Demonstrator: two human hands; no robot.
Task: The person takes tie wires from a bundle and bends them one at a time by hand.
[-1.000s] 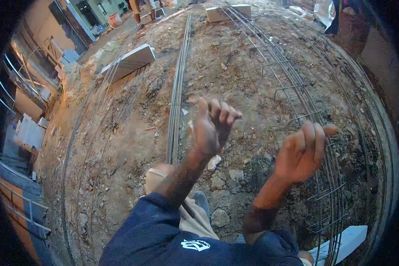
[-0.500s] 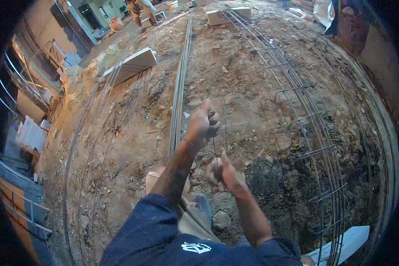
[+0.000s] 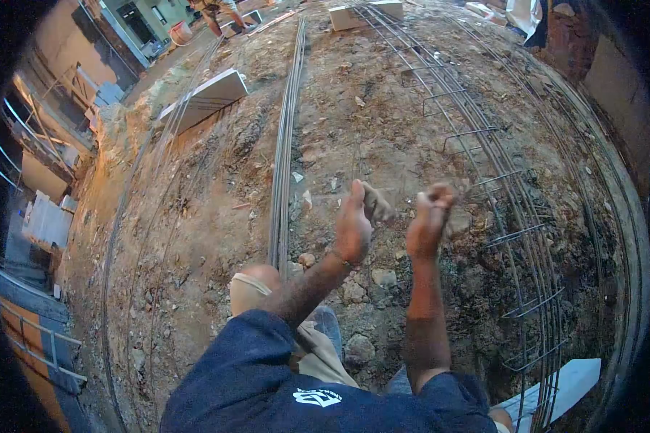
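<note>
My left hand (image 3: 359, 224) is raised over the ground in front of my knees, its thumb up and its fingers curled and blurred. A faint thin wire (image 3: 354, 164) seems to rise from it. To its right, apart from it, my right hand (image 3: 430, 220) is closed in a loose fist; what it holds, if anything, is too small to make out. A bundle of long steel bars (image 3: 285, 151) lies left of my hands. A rebar cage with square stirrups (image 3: 509, 206) runs along the right.
Rough soil and stones (image 3: 360, 348) surround me. One pale block (image 3: 208, 99) lies at the left, another (image 3: 367, 14) props the cage's far end, and a white one (image 3: 581, 379) lies near right. Thin bars (image 3: 126, 209) run along the left. Another person (image 3: 224, 13) is far off.
My hands have moved apart sideways: the right went up and right, the left slightly down and right. The wire seen between them before no longer shows there.
</note>
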